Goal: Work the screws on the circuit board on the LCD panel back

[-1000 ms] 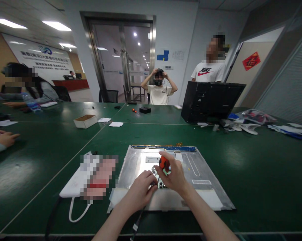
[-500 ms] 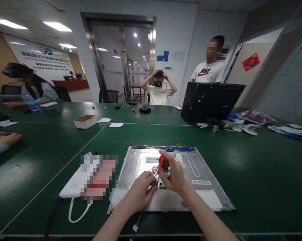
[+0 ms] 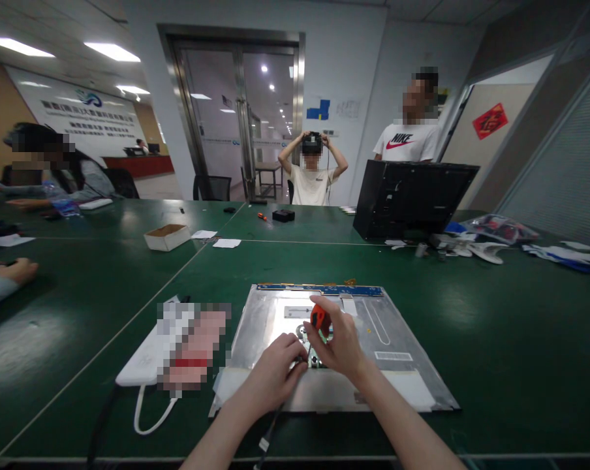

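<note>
Just two hands, one orange screwdriver, one metal panel

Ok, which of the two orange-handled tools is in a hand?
The near orange-handled tool, held by your right hand above the silver metal panel; the far one lies on the green table beside a black box.

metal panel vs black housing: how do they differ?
Pose: the metal panel lies flat; the black housing stands upright.
Colour: the panel is mostly silvery, the housing black.
Contact: the right hand holds a screwdriver over the panel, the left hand close by; neither touches the housing.
Both rest on the green table.
</note>
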### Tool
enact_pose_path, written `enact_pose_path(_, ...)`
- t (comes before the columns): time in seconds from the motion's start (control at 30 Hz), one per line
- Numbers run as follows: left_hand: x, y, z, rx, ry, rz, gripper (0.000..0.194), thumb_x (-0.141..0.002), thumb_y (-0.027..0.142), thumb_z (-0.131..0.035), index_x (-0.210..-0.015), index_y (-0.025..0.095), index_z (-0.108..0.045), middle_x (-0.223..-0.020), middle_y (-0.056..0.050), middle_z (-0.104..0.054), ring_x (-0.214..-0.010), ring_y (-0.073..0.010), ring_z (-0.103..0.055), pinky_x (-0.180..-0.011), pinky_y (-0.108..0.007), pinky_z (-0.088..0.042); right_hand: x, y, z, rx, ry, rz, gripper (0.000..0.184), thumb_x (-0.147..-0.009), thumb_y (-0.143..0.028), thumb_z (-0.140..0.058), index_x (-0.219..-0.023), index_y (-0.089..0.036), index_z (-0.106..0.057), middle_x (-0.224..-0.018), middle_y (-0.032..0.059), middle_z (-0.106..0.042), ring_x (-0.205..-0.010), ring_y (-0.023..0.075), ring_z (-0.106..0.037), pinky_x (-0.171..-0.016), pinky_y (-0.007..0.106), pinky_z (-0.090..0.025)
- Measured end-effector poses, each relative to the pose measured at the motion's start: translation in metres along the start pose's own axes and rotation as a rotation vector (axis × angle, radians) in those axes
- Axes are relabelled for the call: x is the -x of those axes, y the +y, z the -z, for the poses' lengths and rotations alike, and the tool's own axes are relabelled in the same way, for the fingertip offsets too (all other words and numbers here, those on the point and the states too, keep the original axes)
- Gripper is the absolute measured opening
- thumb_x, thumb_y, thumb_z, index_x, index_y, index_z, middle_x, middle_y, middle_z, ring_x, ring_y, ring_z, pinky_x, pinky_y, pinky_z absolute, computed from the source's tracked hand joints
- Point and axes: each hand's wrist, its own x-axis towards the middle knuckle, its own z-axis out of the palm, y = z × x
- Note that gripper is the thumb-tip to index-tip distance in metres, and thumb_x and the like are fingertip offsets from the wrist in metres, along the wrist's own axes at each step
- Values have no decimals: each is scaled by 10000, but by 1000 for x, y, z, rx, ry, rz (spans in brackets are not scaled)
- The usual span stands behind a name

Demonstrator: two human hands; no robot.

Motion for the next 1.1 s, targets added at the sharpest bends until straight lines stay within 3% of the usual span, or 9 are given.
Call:
enact_pose_path(0.3,-1,3,1,-2,0,-2,137,-847,109,-501,-913,190,-589,-981,-67,-564,-943,-217,-527,-796,-323,-443,-2,-4,4,-86,-44,-27,541,-851,-164,-489,-1370,-212,-346,-757,-11,-587,-533,109,-492,-504,251,-409)
enact_pose_path(0.63,0,2,1,-13,-12,10,137,-837,104,-511,-905,186,-597,-975,-67,-569,-943,-221,-523,-793,-323,-442,-2,0,-3,21,58,14,410,-864,-249,-573,-1247,-230,-428,-673,-66,-498,-472,75,-406,-463,211,-362)
enact_pose_path(0.93,-1,1,0,-7,-1,-4,126,-847,116,-511,-908,189,-593,-970,-68,-566,-941,-220,-524,-791,-322,-439,-1,-3,4,-40,-36,7,532,-845,-181,-489,-1356,-198,-346,-801,6,-592,-559,114,-502,-528,265,-426)
enact_pose_path(1.1,0,1,0,0,3,1,131,-835,101,-501,-884,188,-586,-973,-65,-567,-940,-215,-525,-781,-316,-438,-1,-3,3,-46,-30,-15,527,-843,-177,-492,-1350,-206,-354,-765,-13,-569,-520,103,-480,-491,249,-406)
